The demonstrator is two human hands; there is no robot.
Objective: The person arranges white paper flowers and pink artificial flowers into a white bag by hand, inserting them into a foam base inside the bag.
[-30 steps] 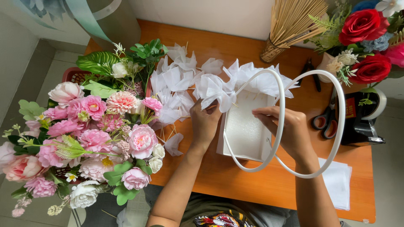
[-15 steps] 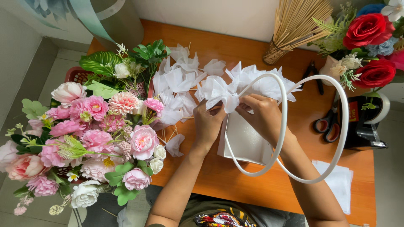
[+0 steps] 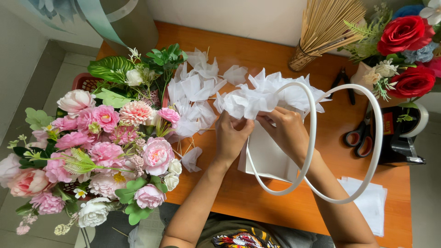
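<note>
A white paper gift bag [image 3: 271, 156] lies on the orange table [image 3: 257, 206], its two white tube handles [image 3: 342, 195] looping around my right forearm. White tissue paper puffs [image 3: 268, 94] fill the bag's mouth. My left hand [image 3: 232, 138] and my right hand [image 3: 285, 131] meet at the bag's opening, fingers pinching the tissue paper there. More folded white tissue puffs [image 3: 195, 87] lie on the table to the left of the bag.
A big bunch of pink and white artificial flowers [image 3: 92, 147] fills the left side. Bamboo sticks [image 3: 321, 27], red roses [image 3: 409, 50], black pliers [image 3: 342, 82], scissors [image 3: 360, 135], a tape dispenser [image 3: 402, 138] and white paper sheets [image 3: 370, 204] sit right.
My right hand has moved up from the bag's side to its mouth, joining my left hand at the tissue paper. The bag has hardly shifted.
</note>
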